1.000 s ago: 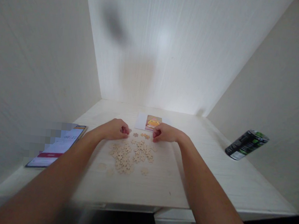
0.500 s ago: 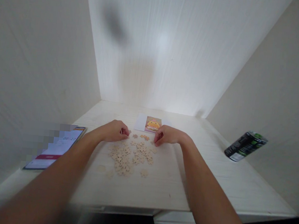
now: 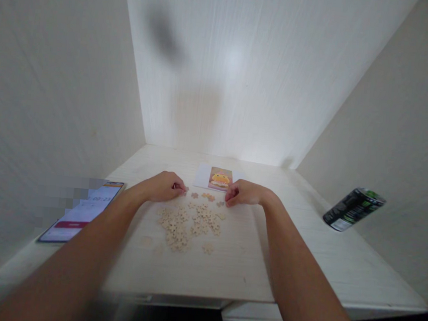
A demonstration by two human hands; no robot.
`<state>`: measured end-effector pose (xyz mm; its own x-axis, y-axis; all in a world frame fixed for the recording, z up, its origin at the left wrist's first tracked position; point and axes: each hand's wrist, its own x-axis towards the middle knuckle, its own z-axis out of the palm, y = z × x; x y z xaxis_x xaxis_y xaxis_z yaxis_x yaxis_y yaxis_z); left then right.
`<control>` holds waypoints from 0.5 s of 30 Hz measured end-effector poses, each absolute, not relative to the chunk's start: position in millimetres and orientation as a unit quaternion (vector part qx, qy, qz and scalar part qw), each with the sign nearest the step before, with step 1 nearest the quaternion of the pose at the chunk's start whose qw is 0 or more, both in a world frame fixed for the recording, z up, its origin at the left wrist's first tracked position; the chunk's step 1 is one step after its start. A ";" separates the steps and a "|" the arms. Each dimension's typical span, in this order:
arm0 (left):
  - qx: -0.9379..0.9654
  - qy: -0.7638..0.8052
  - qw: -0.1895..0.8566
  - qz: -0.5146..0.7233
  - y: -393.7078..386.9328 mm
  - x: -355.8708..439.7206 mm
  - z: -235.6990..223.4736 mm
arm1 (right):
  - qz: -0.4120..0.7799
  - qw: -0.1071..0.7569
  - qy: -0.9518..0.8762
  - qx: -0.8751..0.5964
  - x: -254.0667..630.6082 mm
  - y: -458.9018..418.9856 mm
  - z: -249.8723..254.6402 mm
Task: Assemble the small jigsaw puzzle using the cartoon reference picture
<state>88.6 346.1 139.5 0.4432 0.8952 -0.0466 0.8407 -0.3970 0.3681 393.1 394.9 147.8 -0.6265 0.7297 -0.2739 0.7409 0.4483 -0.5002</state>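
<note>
Left hand (image 3: 165, 186) — centre of the frame, slightly left. We log it curled knuckles-up on the tabletop (image 3: 303, 248), fingertips pinched together at the upper left edge of the pieces; it looks to be nipping a single piece, though the piece is too small for us to confirm.

Right hand (image 3: 244, 193) — centre, slightly right, mirroring the other. Fingers bent under, tips pressed to the surface just beside the topmost loose pieces. Whether anything sits between the tips we cannot tell.

Puzzle pieces (image 3: 188, 223) — small, pale, wooden-looking, scattered in a loose heap just below and between both hands. We judge the heap is kept within short reach of either hand, so that pieces can be drawn from it without leaning.

Stray pieces (image 3: 208, 196) — a few lie apart at the top of the heap, in the gap between the two hands; one shows an orange tint.

Reference picture (image 3: 220, 178) — a small card with a yellow figure, flat on the tabletop just above the hands — placed, we judge, where it can be read while sorting.

Phone (image 3: 82, 211) — lower left, screen lit, lying flat, well apart from the heap.

Can (image 3: 352, 208) — dark, green-marked, right of frame near the side wall, well apart from the work.
</note>
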 end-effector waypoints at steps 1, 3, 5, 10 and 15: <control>0.829 0.525 0.177 0.081 345.7 89.3 140.4 | -0.297 0.009 0.851 0.432 393.0 394.8 147.9; 0.823 0.531 0.188 0.079 345.1 91.1 141.7 | -0.297 0.009 0.851 0.432 393.0 394.5 148.0; 0.820 0.535 0.188 0.076 345.0 92.3 142.0 | -0.299 0.010 0.851 0.431 393.4 393.8 148.3; 0.823 0.541 0.161 0.062 348.0 86.1 140.9 | -0.301 0.013 0.860 0.411 391.4 391.4 150.2; 0.807 0.549 0.211 0.054 348.6 77.1 143.2 | -0.293 -0.029 0.877 0.381 371.6 388.0 147.6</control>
<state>77.1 348.6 143.2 0.3914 0.9088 -0.1447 0.8631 -0.3079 0.4004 371.6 388.0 147.6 -0.7086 0.6843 -0.1722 0.6505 0.5391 -0.5350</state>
